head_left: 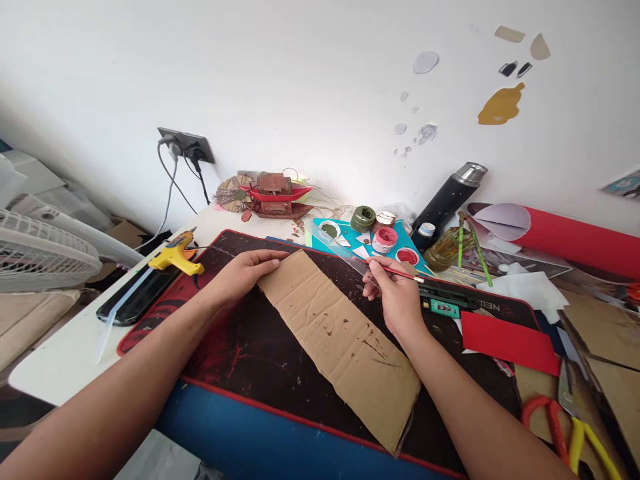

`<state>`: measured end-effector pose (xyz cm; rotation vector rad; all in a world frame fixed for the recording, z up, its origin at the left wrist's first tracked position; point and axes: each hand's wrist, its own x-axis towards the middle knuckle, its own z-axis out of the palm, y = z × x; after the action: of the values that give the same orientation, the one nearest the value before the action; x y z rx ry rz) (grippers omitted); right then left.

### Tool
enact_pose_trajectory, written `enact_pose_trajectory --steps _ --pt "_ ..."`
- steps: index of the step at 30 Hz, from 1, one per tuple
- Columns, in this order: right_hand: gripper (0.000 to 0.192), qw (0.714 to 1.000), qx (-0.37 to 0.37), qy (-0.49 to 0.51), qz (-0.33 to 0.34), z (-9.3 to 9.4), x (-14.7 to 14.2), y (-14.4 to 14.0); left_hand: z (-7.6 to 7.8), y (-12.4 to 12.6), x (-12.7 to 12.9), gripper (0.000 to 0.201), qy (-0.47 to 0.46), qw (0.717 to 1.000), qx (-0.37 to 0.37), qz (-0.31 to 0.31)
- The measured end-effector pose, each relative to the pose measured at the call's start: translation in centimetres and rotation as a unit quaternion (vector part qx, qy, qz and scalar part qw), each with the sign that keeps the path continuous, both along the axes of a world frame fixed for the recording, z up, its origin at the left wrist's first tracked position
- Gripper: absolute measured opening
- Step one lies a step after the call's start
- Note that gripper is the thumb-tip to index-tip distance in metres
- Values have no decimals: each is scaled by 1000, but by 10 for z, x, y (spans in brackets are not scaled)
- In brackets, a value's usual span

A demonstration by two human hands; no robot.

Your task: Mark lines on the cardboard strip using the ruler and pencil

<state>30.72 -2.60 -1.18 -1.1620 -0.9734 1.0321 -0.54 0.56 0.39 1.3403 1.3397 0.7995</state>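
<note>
Cardboard strip [340, 333] lying diagonally across the middle of the dark desk mat [250, 353]. Left hand [245, 270], fingers flat and open, presses the strip's far end; right hand [395, 293] pinches a red-handled paintbrush [400, 272] beside the strip's right edge.

A white bench [60, 360] carries a dark mat with a red edge [240, 347] across its middle. On the mat lies a long cardboard strip [340, 333], running from far left to near right. Left of the mat sit a yellow glue gun [176, 257] and a black phone [135, 297]. At the far side stand 2 open red paint pots [385, 239] on a teal sheet [350, 233], a black flask [447, 197] and a jar of brushes [445, 250]. To the right lie a red paper sheet [510, 341], brown card pieces [600, 327], a red roll [575, 240] and scissors with orange and yellow handles [570, 427].
</note>
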Motion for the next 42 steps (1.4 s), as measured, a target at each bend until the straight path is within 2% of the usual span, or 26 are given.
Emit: enact_pose_trajectory --steps 10,24,32,38,42 --pt "40 1000 0 12 -7 7 2 -1 -3 0 2 71 -13 1000 0 6" --pt "44 1000 -4 8 -9 15 1 -10 -4 4 -2 71 -12 997 63 49" --pt "40 1000 -7 -16 12 14 -2 -14 -2 1 -2 75 74 994 75 10" --pt "43 997 -32 -42 51 11 -5 -17 -4 -2 -1 55 180 976 123 0" --pt "45 994 -40 -77 73 9 -6 -18 -3 -3 -2 46 231 955 187 25"
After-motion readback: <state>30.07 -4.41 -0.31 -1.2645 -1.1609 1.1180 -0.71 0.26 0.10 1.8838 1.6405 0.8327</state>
